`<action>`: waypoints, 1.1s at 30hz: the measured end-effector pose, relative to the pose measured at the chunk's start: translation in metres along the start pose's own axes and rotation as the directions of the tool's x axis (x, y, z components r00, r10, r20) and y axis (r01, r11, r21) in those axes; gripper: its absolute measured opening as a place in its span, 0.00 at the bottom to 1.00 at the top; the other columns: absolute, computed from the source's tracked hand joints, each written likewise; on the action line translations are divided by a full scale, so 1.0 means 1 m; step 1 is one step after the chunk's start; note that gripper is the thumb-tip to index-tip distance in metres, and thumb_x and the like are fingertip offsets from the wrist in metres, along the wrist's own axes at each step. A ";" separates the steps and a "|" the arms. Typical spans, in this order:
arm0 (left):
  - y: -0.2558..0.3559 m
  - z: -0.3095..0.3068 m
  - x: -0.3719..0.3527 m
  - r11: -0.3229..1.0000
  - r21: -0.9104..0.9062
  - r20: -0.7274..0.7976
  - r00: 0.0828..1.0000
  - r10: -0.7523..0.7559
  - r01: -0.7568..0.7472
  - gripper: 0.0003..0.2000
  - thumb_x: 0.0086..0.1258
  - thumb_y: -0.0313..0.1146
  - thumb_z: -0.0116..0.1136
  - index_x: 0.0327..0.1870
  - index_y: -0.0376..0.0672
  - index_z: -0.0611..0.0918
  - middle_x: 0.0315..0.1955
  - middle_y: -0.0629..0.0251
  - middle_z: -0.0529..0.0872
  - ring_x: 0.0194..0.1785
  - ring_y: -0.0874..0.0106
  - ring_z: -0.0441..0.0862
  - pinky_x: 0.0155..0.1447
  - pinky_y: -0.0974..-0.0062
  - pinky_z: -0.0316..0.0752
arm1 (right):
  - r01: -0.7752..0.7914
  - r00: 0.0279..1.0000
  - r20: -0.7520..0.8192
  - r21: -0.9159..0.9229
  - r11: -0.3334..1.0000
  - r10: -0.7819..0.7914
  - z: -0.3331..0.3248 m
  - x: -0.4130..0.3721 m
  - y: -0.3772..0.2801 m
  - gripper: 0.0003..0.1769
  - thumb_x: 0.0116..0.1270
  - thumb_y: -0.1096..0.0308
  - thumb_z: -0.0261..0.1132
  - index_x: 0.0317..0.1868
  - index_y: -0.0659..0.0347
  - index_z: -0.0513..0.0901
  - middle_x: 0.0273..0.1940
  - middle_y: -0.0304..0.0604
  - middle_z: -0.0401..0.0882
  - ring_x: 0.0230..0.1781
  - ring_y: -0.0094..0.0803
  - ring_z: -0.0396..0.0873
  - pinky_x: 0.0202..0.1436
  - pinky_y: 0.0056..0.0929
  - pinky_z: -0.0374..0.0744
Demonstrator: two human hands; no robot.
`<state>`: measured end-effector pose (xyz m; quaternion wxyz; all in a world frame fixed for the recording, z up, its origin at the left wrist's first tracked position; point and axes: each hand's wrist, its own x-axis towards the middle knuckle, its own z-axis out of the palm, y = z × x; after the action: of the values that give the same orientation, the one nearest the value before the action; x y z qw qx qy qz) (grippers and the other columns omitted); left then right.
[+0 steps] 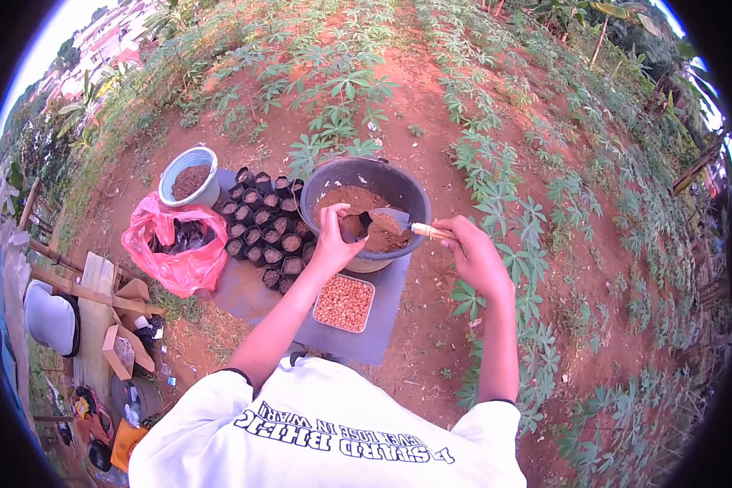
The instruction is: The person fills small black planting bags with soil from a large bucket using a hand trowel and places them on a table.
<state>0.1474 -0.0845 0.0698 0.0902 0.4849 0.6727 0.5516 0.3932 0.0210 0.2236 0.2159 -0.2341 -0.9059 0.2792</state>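
My right hand [468,250] grips the wooden handle of a small trowel [394,218], whose blade carries brown soil over the large dark bucket [419,191]. Inside the bucket lies loose brown soil [354,198]. My left hand [335,242] is over the bucket's near left side, fingers curled around a small black bag [364,221] at the tip of the trowel. Left of the bucket stand many soil-filled black bags [252,215] in rows. A square tray of reddish-brown seeds [344,303] sits just below the bucket.
A grey table [366,346] bears the bucket, tray and bags. At its left are a light blue pail of soil [191,180] and a pink plastic bag [175,264]. Leafy plants [500,211] grow beyond and to the right. Wooden poles and a cardboard box [128,350] lie at left.
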 end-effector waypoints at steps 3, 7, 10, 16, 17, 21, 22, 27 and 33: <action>-0.005 -0.002 0.006 1.000 -0.016 0.012 1.000 0.002 -0.002 0.37 0.50 0.25 0.76 0.62 0.44 0.67 0.50 0.57 0.67 0.56 0.61 0.71 0.61 0.65 0.71 | -0.022 0.999 0.049 -0.028 0.999 0.023 0.003 0.005 -0.005 0.14 0.68 0.77 0.62 0.54 0.64 0.80 0.43 0.51 0.79 0.46 0.51 0.80 0.49 0.44 0.77; -0.010 -0.009 0.011 0.999 -0.034 0.018 1.000 0.021 -0.020 0.36 0.51 0.25 0.76 0.61 0.43 0.67 0.51 0.57 0.67 0.57 0.61 0.72 0.63 0.65 0.71 | -0.039 0.995 0.086 -0.059 0.997 0.044 0.011 0.016 -0.018 0.14 0.68 0.76 0.62 0.54 0.65 0.80 0.43 0.51 0.80 0.48 0.51 0.80 0.50 0.44 0.77; -0.013 -0.016 0.013 0.998 -0.067 0.035 0.999 0.010 -0.007 0.37 0.50 0.24 0.76 0.62 0.42 0.67 0.51 0.57 0.67 0.57 0.60 0.72 0.64 0.64 0.71 | -0.024 0.995 0.097 -0.085 0.996 0.032 0.018 0.025 -0.025 0.15 0.68 0.76 0.62 0.54 0.64 0.79 0.44 0.51 0.80 0.48 0.51 0.80 0.51 0.45 0.77; -0.027 -0.024 0.015 0.991 -0.133 0.068 0.998 -0.016 0.025 0.39 0.48 0.22 0.76 0.63 0.42 0.67 0.53 0.55 0.66 0.59 0.58 0.72 0.64 0.62 0.71 | -0.044 0.986 0.150 -0.160 0.986 0.068 0.029 0.042 -0.043 0.14 0.68 0.76 0.62 0.54 0.64 0.79 0.46 0.51 0.80 0.49 0.52 0.80 0.52 0.45 0.78; -0.030 -0.026 0.015 0.989 -0.144 0.070 0.997 -0.021 0.031 0.39 0.48 0.22 0.76 0.63 0.42 0.66 0.53 0.55 0.66 0.59 0.58 0.72 0.63 0.62 0.72 | -0.042 0.985 0.159 -0.172 0.984 0.070 0.031 0.045 -0.046 0.14 0.68 0.77 0.61 0.54 0.65 0.79 0.46 0.51 0.80 0.49 0.51 0.80 0.51 0.45 0.78; -0.039 -0.028 0.016 0.984 -0.176 0.083 0.997 -0.007 0.022 0.39 0.48 0.22 0.76 0.63 0.42 0.66 0.52 0.55 0.66 0.58 0.57 0.72 0.63 0.62 0.72 | -0.070 0.974 0.195 -0.212 0.975 0.113 0.035 0.055 -0.057 0.14 0.68 0.76 0.62 0.53 0.64 0.79 0.47 0.51 0.80 0.50 0.52 0.80 0.53 0.47 0.78; -0.042 -0.028 0.016 0.986 -0.167 0.064 0.998 0.001 0.010 0.38 0.49 0.22 0.76 0.62 0.42 0.67 0.52 0.56 0.67 0.57 0.59 0.72 0.62 0.64 0.73 | -0.083 0.973 0.196 -0.219 0.972 0.127 0.037 0.057 -0.058 0.14 0.68 0.76 0.62 0.53 0.64 0.79 0.47 0.51 0.80 0.50 0.52 0.80 0.53 0.47 0.78; -0.050 -0.029 0.014 0.986 -0.164 0.048 0.999 0.015 -0.007 0.37 0.50 0.22 0.76 0.62 0.43 0.67 0.51 0.57 0.67 0.55 0.61 0.72 0.60 0.66 0.74 | -0.078 0.973 0.189 -0.256 0.963 0.129 0.046 0.061 -0.063 0.15 0.66 0.76 0.63 0.53 0.63 0.80 0.47 0.51 0.81 0.50 0.52 0.80 0.53 0.46 0.78; -0.052 -0.031 0.016 0.982 -0.186 0.089 0.996 -0.012 0.029 0.37 0.50 0.22 0.76 0.63 0.43 0.67 0.51 0.56 0.67 0.55 0.60 0.73 0.60 0.64 0.73 | -0.124 0.960 0.203 -0.311 0.942 0.193 0.050 0.067 -0.074 0.12 0.71 0.75 0.60 0.53 0.64 0.79 0.47 0.51 0.80 0.49 0.52 0.80 0.51 0.45 0.78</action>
<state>0.0902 -0.0888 0.0445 0.1704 0.4909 0.6183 0.5897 0.2917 -0.0171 0.2484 0.0487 -0.3023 -0.9342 0.1828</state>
